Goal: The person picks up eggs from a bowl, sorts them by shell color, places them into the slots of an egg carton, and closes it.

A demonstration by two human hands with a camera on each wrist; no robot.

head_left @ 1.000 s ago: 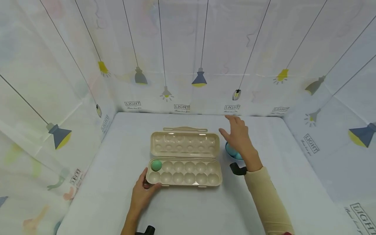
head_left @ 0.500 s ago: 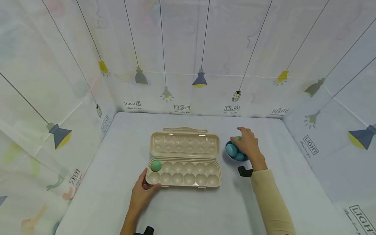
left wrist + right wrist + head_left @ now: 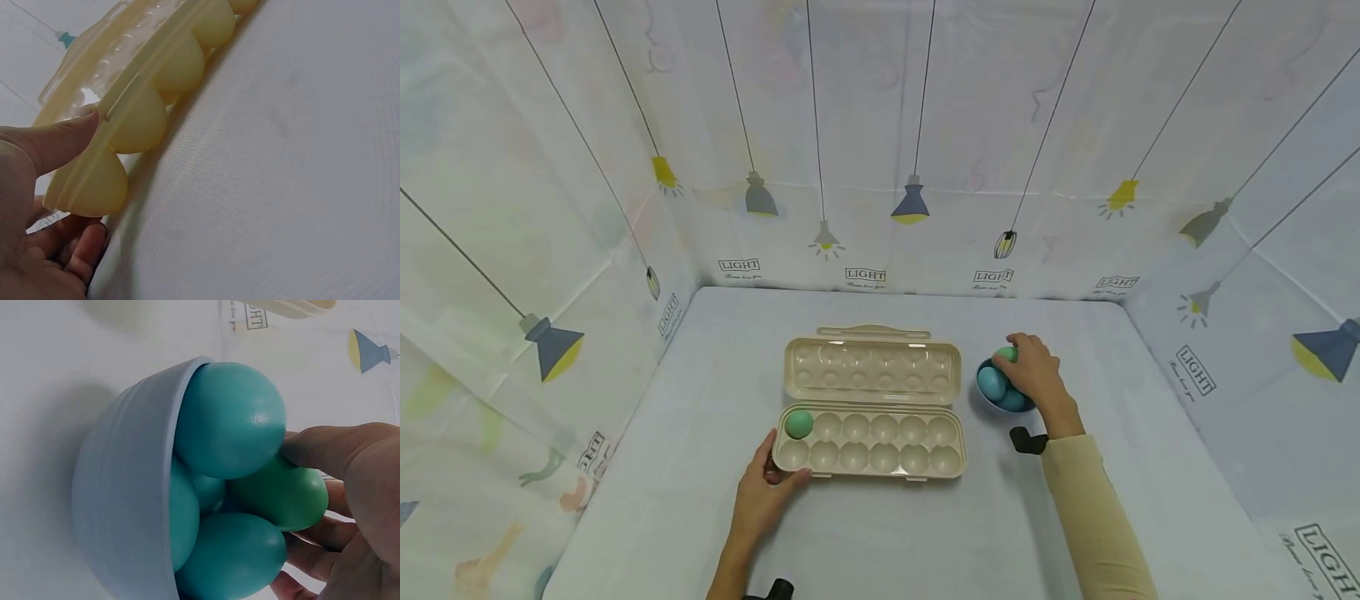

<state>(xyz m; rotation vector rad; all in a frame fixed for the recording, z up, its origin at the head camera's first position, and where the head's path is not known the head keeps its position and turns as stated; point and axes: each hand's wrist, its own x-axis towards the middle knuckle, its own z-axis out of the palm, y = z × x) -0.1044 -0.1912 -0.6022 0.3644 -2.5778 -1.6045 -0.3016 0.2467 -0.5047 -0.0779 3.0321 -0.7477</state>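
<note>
A beige plastic egg carton [image 3: 880, 467] lies with its lid folded back on the table. One green egg [image 3: 799, 423] sits in its back left cup. My left hand [image 3: 760, 500] holds the carton's front left corner, thumb [image 3: 72, 134] on the rim and fingers curled under the end cup. To the right of the carton stands a blue bowl [image 3: 125, 487] piled with several blue-green eggs [image 3: 231, 419]. At the bowl's far side my right hand [image 3: 1036, 373] grips a green egg [image 3: 284, 494] between thumb and fingers, right against the other eggs.
The white table [image 3: 880, 542] backs onto hanging sheets [image 3: 865, 167] printed with lamps, which also stand along the left and right sides. The carton's raised lid [image 3: 872, 371] lies beyond its egg cups, toward the back edge.
My right hand has come down from above and behind the bowl onto the green egg in it, and its fingers have closed round that egg. The left hand and carton stay put.
</note>
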